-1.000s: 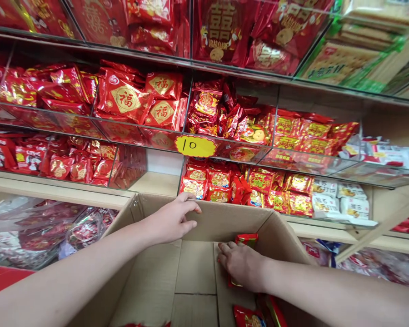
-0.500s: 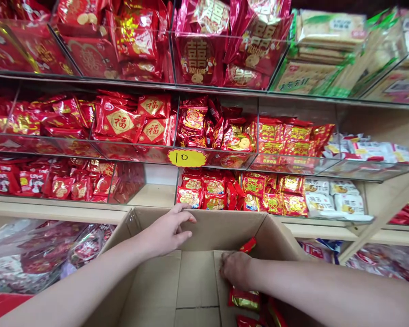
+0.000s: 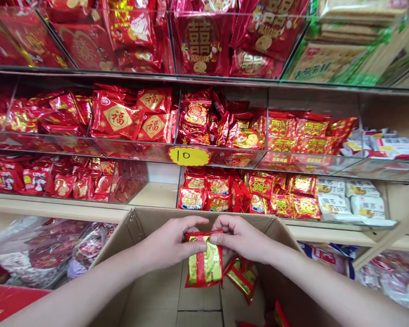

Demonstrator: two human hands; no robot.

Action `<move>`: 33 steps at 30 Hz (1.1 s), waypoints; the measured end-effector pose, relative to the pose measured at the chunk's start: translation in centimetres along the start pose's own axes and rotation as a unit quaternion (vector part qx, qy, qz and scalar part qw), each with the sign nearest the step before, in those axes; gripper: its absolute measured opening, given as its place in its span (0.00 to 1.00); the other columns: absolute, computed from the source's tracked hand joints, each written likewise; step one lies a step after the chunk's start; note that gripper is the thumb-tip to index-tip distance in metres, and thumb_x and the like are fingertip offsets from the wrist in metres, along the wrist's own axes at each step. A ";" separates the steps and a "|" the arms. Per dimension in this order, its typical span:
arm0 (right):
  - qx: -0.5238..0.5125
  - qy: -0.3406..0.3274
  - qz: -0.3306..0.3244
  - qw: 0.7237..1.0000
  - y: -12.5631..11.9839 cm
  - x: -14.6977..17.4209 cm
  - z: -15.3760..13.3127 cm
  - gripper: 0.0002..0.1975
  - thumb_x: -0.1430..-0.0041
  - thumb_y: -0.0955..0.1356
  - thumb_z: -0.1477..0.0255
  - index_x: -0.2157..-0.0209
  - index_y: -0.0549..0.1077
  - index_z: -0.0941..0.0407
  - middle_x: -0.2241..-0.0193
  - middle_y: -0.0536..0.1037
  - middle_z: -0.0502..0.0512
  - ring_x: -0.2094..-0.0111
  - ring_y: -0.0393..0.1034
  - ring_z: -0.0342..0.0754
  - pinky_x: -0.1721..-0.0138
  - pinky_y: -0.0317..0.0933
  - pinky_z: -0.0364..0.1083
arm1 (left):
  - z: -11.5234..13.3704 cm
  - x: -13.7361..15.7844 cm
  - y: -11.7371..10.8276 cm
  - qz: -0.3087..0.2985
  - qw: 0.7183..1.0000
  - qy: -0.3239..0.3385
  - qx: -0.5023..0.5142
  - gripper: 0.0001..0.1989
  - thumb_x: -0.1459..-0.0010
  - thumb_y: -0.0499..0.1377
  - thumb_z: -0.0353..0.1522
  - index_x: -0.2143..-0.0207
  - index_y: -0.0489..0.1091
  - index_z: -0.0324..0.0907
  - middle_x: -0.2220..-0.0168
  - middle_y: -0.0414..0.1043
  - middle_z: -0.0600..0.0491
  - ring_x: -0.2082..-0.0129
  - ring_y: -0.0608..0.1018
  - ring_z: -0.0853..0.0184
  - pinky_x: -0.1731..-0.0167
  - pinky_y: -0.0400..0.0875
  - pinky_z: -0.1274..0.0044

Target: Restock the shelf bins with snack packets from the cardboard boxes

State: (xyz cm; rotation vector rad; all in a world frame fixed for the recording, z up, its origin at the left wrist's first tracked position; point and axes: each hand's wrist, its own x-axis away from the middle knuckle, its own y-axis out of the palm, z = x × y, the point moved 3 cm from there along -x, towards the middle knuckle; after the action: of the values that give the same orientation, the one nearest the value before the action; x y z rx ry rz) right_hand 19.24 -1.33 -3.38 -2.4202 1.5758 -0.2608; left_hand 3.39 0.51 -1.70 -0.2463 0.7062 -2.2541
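With left hand (image 3: 170,241) and right hand (image 3: 243,237) narrowed, pinching a red-edged gold foil packet (image 3: 209,267) by its upper part, between them; holding it over the open cardboard box (image 3: 148,221) beneath both hands, ideally pressing lightly and evenly, avoiding creases.

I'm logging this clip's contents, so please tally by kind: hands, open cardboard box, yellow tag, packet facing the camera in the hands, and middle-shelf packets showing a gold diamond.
Hands: 2 (left hand, right hand)
Open cardboard box: 1
Yellow tag: 1
Packet in the hands: 1
Gold-diamond packets: 3
Total: 8
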 end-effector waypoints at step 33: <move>-0.080 -0.046 0.126 0.988 -0.9 1.0 -0.7 0.13 0.49 0.63 0.62 0.66 0.66 0.57 0.73 0.67 0.50 0.74 0.63 0.40 0.76 0.62 0.40 | 0.5 -0.6 -0.3 0.038 0.948 -0.050 0.311 0.31 0.58 0.63 0.26 0.52 0.53 0.41 0.64 0.69 0.53 0.63 0.73 0.67 0.60 0.66 0.70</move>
State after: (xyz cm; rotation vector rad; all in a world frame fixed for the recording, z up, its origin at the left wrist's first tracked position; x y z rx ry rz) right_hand 20.21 -2.00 -2.39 -2.2723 1.9007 0.0252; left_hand 3.80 0.86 -1.08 -0.0218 -0.0673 -2.2472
